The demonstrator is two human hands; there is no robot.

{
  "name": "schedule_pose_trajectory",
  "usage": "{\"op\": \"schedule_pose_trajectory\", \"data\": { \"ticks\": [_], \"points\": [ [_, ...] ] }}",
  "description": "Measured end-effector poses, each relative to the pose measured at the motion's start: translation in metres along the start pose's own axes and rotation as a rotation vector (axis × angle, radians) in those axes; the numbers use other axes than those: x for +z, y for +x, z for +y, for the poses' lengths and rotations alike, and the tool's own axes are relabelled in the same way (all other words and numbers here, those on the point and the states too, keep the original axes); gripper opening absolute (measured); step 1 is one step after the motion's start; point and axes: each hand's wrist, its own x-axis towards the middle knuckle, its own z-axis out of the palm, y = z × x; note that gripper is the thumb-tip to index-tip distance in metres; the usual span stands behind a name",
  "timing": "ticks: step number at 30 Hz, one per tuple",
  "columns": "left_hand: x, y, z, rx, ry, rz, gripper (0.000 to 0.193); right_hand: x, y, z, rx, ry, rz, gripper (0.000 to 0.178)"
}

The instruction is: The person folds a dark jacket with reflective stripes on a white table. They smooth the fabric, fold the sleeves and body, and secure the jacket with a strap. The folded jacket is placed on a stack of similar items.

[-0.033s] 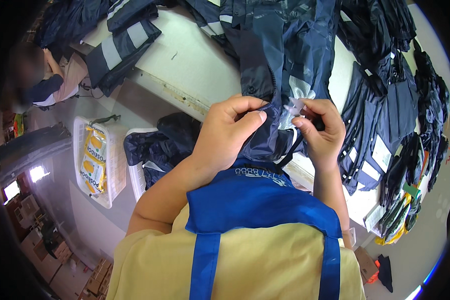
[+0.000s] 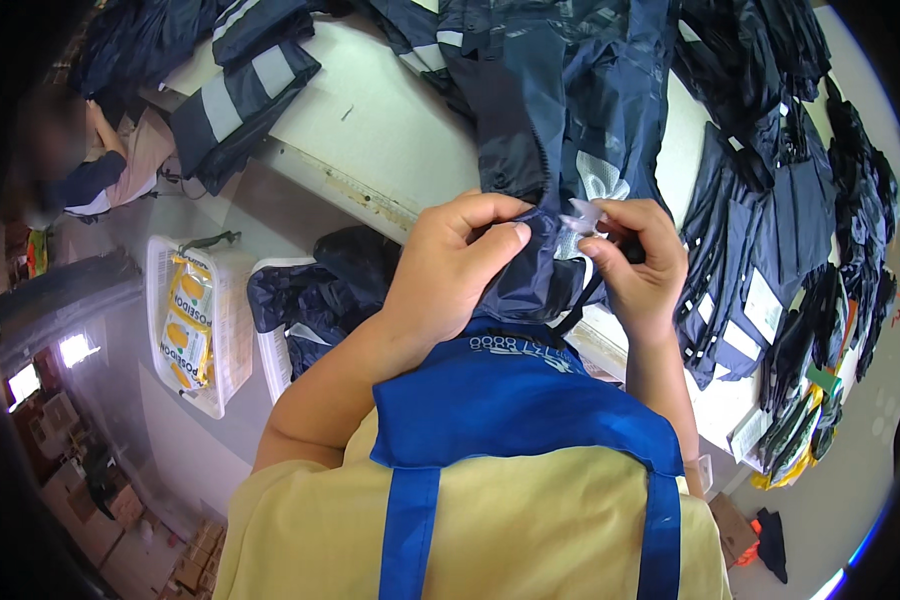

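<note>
A dark navy jacket (image 2: pixel 610 110) with a zip edge spreads over the table and hangs toward me. My left hand (image 2: pixel 448 255) is closed, pinching a folded edge of it between thumb and fingers. My right hand (image 2: pixel 642 262) is closed around small thread snips (image 2: pixel 582 216); their pale pointed blades face the pinched fabric, just to its right. Most of the snips' handle is hidden in my fingers. Beneath the blades shows a silvery-white mesh piece (image 2: pixel 598 175) on the jacket. Whether the blades touch any thread is too small to tell.
Folded navy garments with grey bands (image 2: pixel 245 100) lie on the white table (image 2: pixel 370 90). More dark clothes (image 2: pixel 755 230) are piled at right. At left stand a white basket (image 2: pixel 232 330) with yellow packets and another holding dark cloth (image 2: pixel 345 275). A person (image 2: pixel 105 160) sits at far left.
The snips and my right hand have shifted very slightly left, toward the pinched fabric. My left hand keeps its hold in about the same place.
</note>
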Motion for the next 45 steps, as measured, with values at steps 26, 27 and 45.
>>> {"op": "schedule_pose_trajectory", "data": {
  "ticks": [26,27,45],
  "points": [
    [0.064,0.042,-0.077,-0.011,0.367,-0.597,0.080,-0.063,-0.077,0.027,0.787,0.894,0.070,0.050],
    [0.064,0.042,-0.076,-0.012,0.412,-0.554,0.073,-0.058,-0.073,0.020,0.736,0.808,0.045,0.049],
    [0.058,0.045,-0.066,-0.157,0.126,-0.215,0.015,-0.025,-0.077,0.011,0.337,-0.004,0.110,0.022]
  ]
}}
